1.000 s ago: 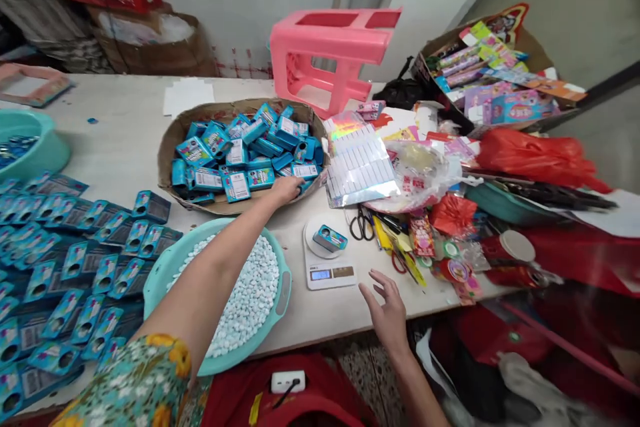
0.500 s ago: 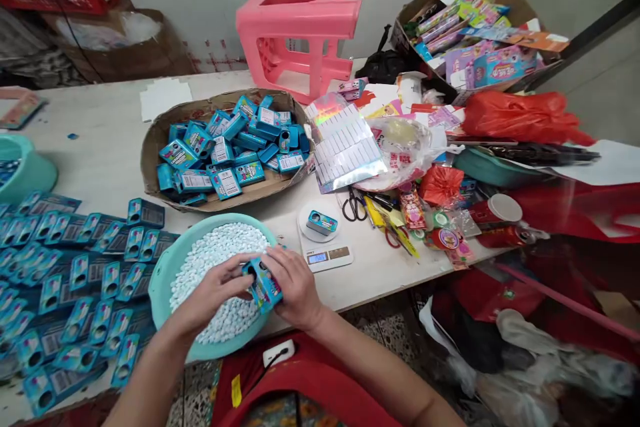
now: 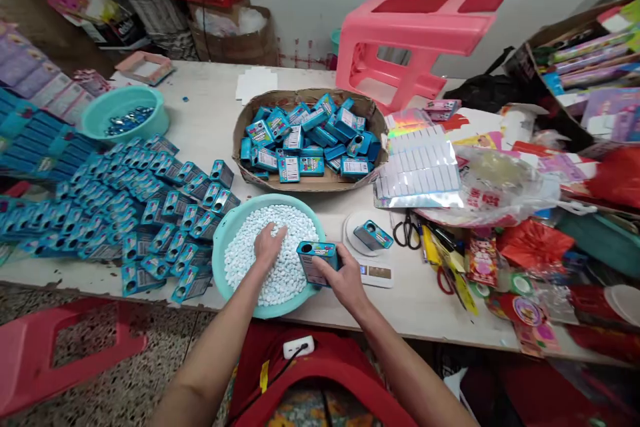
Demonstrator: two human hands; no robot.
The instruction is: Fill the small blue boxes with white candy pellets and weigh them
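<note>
My left hand [image 3: 269, 245] is down among the white pellets [image 3: 285, 283] in a turquoise basin [image 3: 220, 267]; its fingertips are partly sunk in them, so what they hold is hidden. Over the basin's right rim, my right hand [image 3: 346, 275] grips a small blue box [image 3: 317, 255] upright, its top with a round hole showing. Another blue box [image 3: 373, 235] lies on the round plate of a white scale [image 3: 385, 282], just right of my right hand.
Behind the basin is a cardboard tray [image 3: 245, 177] of blue boxes. Rows of blue boxes [image 3: 165, 238] stand to the left, near a second turquoise basin [image 3: 160, 113]. Scissors [image 3: 407, 231] and a pink stool [image 3: 400, 33] are at the right.
The view has swung left. My left hand has left the blue box and gone into the pellets. My right hand now holds the box alone, turned upright, at the basin's right side.
</note>
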